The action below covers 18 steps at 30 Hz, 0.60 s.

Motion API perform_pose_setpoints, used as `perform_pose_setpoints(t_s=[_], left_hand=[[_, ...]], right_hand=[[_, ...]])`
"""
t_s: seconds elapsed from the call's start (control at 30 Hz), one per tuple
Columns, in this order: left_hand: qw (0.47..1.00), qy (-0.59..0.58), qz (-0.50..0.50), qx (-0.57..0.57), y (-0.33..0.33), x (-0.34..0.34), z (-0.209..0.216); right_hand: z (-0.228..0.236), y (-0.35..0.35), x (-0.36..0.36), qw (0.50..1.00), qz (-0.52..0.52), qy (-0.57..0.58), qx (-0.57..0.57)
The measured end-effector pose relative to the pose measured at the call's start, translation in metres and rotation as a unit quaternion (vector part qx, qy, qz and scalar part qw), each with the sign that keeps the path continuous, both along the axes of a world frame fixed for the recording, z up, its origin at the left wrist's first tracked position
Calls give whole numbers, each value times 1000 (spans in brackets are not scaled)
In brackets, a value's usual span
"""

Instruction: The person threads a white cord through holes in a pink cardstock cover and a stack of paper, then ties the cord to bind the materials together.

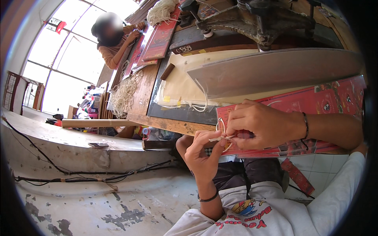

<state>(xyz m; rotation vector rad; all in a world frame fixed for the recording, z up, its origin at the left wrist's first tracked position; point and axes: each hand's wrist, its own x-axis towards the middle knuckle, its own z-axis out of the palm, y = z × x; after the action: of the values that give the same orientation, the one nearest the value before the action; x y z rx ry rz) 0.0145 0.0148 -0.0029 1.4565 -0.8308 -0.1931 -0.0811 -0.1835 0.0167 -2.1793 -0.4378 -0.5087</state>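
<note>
Over your lap, your left hand (202,151) pinches the pale cord (216,139) between thumb and forefinger. Your right hand (258,124) meets it there, fingers curled in and their tips closed on the same cord just beside; its exact pinch is partly hidden by your knuckles. Neither hand has let go.

The cord lies right in the grip, bunched between the two sets of fingertips, with a loop rising just above them at the left end of the red sheet (315,103). That sheet slants beneath your right hand and forearm, reaching away to the right. Whether the cord runs through a hole in it, you can't tell from here.

By the look of it, you're midway: the loop is formed at the sheet's end, but the cord is gathered in your fingers rather than hanging free, so the fastening seems unfinished.

Just beyond, the grey board (275,72) leans over the table (157,125), with a cord loop (205,98) hanging at its left end. Farther off lie a cord heap (124,94) and more red sheets (160,43), near a co-worker (114,47).
</note>
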Motion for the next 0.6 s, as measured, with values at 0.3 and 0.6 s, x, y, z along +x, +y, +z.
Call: perform_pose_setpoints(t_s=[0.3,0.6], left_hand=[[990,-130,-48,14,8,11,-9],[999,-30,9,5,-4,-9,5]], right_hand=[[2,-1,3,999,29,-8,20],[4,-3,-1,999,30,-9,8]])
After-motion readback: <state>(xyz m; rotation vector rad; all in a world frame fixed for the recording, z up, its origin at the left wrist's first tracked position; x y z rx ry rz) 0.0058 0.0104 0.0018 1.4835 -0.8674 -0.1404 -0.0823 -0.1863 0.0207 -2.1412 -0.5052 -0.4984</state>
